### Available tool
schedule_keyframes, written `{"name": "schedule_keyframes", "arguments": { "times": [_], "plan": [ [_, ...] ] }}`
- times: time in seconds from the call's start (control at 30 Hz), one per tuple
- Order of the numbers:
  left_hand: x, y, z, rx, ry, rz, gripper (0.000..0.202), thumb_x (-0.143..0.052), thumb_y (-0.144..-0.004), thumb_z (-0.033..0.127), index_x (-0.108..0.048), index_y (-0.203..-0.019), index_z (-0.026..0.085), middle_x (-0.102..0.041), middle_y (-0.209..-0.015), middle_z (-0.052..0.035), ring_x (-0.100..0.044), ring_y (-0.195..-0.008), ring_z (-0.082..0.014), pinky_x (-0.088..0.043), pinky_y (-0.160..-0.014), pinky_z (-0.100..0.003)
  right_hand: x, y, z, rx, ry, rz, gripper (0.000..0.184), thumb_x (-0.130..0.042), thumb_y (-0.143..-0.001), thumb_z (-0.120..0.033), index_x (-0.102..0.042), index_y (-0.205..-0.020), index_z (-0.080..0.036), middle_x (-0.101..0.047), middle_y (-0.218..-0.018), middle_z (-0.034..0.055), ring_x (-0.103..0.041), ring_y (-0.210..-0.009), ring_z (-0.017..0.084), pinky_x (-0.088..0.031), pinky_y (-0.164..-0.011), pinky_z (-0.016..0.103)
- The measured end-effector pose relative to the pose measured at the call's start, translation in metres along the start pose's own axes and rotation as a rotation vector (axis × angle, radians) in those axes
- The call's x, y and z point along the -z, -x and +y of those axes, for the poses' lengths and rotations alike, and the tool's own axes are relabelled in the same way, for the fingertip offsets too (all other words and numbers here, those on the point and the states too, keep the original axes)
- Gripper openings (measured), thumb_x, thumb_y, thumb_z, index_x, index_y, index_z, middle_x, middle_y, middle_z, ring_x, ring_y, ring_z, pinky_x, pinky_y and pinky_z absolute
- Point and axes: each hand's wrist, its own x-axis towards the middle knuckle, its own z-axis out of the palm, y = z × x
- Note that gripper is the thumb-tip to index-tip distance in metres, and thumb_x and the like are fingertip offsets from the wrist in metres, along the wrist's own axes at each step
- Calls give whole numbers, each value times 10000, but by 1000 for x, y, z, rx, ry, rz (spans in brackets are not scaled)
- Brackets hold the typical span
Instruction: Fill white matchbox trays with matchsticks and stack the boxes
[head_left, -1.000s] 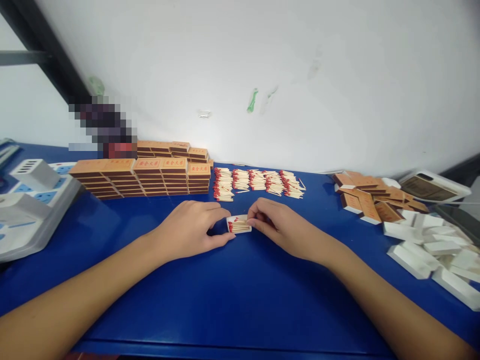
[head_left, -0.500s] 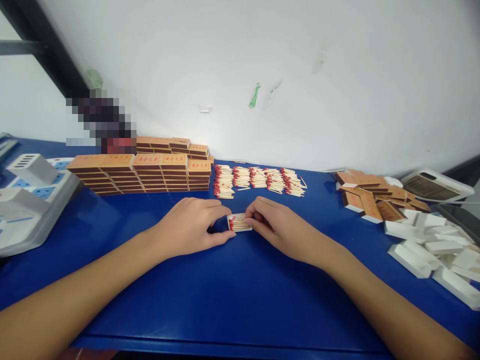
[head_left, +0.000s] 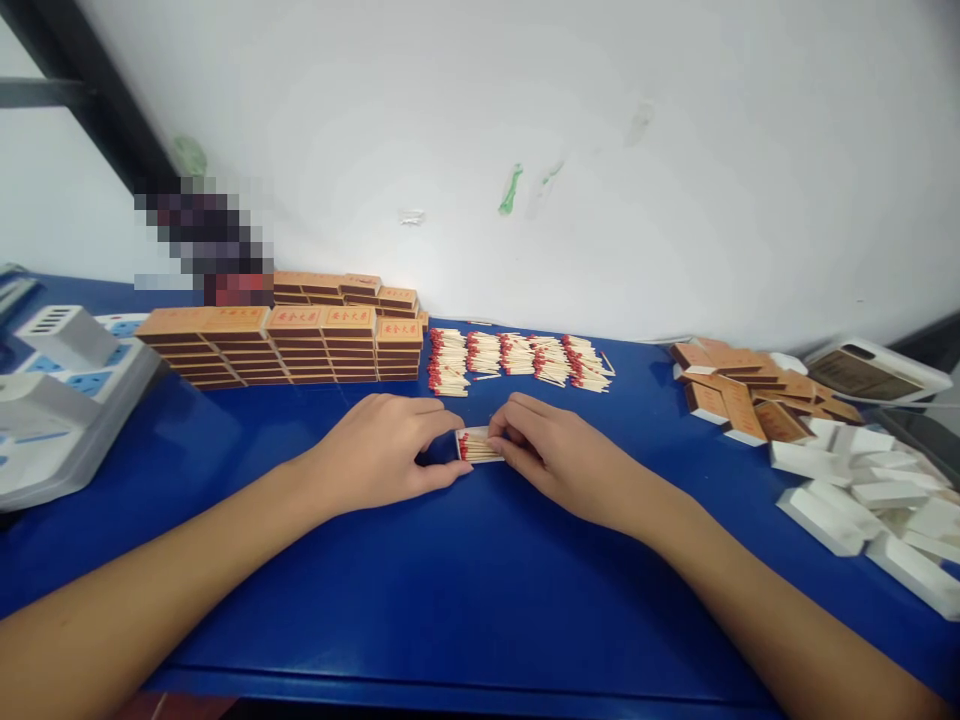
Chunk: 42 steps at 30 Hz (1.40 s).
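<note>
A small white matchbox tray (head_left: 484, 461) lies on the blue table, with red-headed matches (head_left: 475, 448) lying lengthwise in it. My left hand (head_left: 386, 445) grips the tray's left end between thumb and fingers. At the right end my right hand (head_left: 540, 440) has its fingertips pinched together over the matches, touching their pale ends; its fingers hide that part of the tray. Just beyond the hands, loose matches (head_left: 517, 357) lie in several side-by-side piles, heads mostly to the left.
Stacked orange matchboxes (head_left: 322, 345) stand at the left by the wall, near a white power strip (head_left: 112, 400). Scattered matchbox sleeves (head_left: 739, 400) and a heap of white trays (head_left: 862, 490) lie at the right. A white device (head_left: 874, 370) rests behind them.
My right fingertips have shifted very slightly left over the matches. My left hand and the tray stay in place.
</note>
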Motion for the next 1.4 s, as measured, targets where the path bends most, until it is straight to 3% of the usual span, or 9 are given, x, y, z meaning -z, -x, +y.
{"name": "schedule_keyframes", "arguments": {
  "times": [0.27,0.67,0.93,1.13,1.23,1.33,1.4],
  "plan": [
    [0,0,0,8,-1,-9,248,-695,-972,428,-761,-1055,203,-683,-812,10,-613,-662,-133,-391,-602,-271,0,-1,-2,23,40,27,93,-520,-1060,-199,-591,-999,-207,-642,-982,50,-564,-729,156,-410,-636,292],
    [-1,0,0,-4,-9,4,275,-691,-978,445,-754,-1105,209,-685,-807,9,-618,-662,-134,-393,-598,-268,1,-1,0,40,63,45,101,-546,-1046,-184,-644,-1024,-199,-647,-977,52,-570,-735,156,-413,-646,295],
    [-2,2,1,-37,-11,4,268,-685,-987,424,-751,-1117,199,-680,-806,11,-622,-672,-134,-394,-603,-270,-3,-2,2,35,-35,52,89,-625,-1037,-220,-703,-1078,-216,-622,-926,26,-563,-725,144,-416,-647,279],
    [-2,3,1,-57,13,-16,255,-697,-982,430,-754,-1104,213,-664,-796,27,-588,-634,-117,-381,-587,-268,-2,-2,1,84,-21,86,135,-587,-1048,-217,-722,-1059,-215,-641,-951,43,-569,-721,142,-425,-645,279],
    [-1,3,1,-48,12,-18,253,-709,-975,412,-756,-1129,217,-669,-802,27,-597,-644,-122,-377,-593,-271,9,-2,13,23,-9,158,148,-607,-1046,-298,-734,-1016,-228,-634,-869,36,-572,-724,164,-429,-656,293],
    [1,3,2,-36,6,-19,256,-711,-974,406,-761,-1140,217,-668,-795,25,-594,-637,-123,-372,-587,-271,22,-2,44,-171,116,291,144,-639,-1007,-305,-725,-937,-214,-617,-800,34,-559,-711,185,-409,-665,316],
    [1,2,1,-35,9,-19,261,-708,-975,409,-762,-1137,213,-666,-794,24,-593,-634,-122,-373,-583,-271,27,-2,67,-275,213,305,122,-683,-963,-315,-726,-927,-207,-634,-831,49,-570,-736,204,-395,-676,328]
  ]
}}
